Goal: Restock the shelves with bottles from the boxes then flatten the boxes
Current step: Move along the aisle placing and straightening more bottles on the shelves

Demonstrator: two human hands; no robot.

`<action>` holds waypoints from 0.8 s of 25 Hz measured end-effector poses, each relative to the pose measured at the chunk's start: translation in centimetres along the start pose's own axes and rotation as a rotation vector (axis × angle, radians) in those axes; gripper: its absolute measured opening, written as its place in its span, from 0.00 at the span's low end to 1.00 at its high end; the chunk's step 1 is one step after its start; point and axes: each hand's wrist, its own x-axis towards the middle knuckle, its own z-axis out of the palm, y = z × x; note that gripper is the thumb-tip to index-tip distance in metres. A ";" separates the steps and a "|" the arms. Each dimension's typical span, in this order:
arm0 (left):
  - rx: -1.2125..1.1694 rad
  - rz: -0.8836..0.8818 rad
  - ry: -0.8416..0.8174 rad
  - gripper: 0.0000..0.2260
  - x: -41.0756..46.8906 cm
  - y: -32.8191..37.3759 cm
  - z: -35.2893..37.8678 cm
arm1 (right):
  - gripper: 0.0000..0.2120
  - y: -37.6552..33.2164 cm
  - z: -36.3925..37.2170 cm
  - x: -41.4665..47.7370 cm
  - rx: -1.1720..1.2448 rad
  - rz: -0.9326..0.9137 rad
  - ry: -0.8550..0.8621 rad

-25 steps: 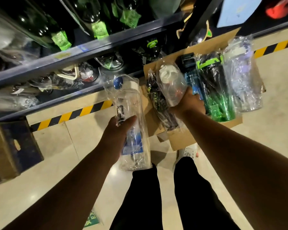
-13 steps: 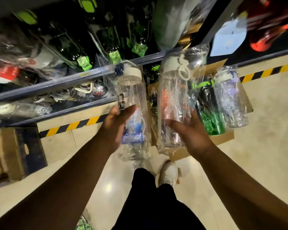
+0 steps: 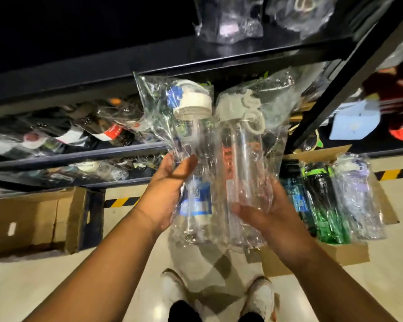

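My left hand [image 3: 168, 189] grips a clear bottle with a white cap and blue label [image 3: 196, 159], wrapped in plastic. Right beside it, my right hand [image 3: 263, 214] holds a second clear bottle with a grey looped lid and red print [image 3: 240, 154], also bagged. Both bottles stand upright, side by side, raised in front of the dark metal shelves [image 3: 149, 56]. Down on the floor at the right, an open cardboard box [image 3: 316, 254] holds a blue bottle [image 3: 293, 194], a green-black bottle [image 3: 323, 205] and a clear one [image 3: 358, 198].
Wrapped bottles fill the lower shelf [image 3: 68, 133] and more sit on the upper shelf [image 3: 230, 22]. Another cardboard box [image 3: 33, 219] lies on the floor at left. A slanted black upright [image 3: 335, 84] crosses at right. Yellow-black tape [image 3: 396, 173] edges the floor. My shoes [image 3: 261, 296] are below.
Both hands have lifted their bottles from box height up toward the shelves and brought them together. My view has tilted up, showing a higher shelf.
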 end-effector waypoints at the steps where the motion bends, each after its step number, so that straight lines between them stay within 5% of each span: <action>1: 0.016 0.010 0.003 0.50 -0.4 0.5 -0.4 | 0.43 -0.4 0.6 -0.2 -0.037 0.001 -0.006; 7: 0.060 0.142 -0.066 0.26 -2.3 2.7 -6.0 | 0.44 -0.7 7.0 -0.9 -0.086 -0.030 0.005; 12: 0.097 0.267 -0.079 0.24 -2.1 7.6 -10.6 | 0.44 -3.9 13.0 -0.2 -0.045 -0.125 0.030; 20: 0.274 0.467 -0.166 0.29 0.3 16.3 -13.9 | 0.42 -12.8 18.7 6.8 -0.109 -0.524 0.150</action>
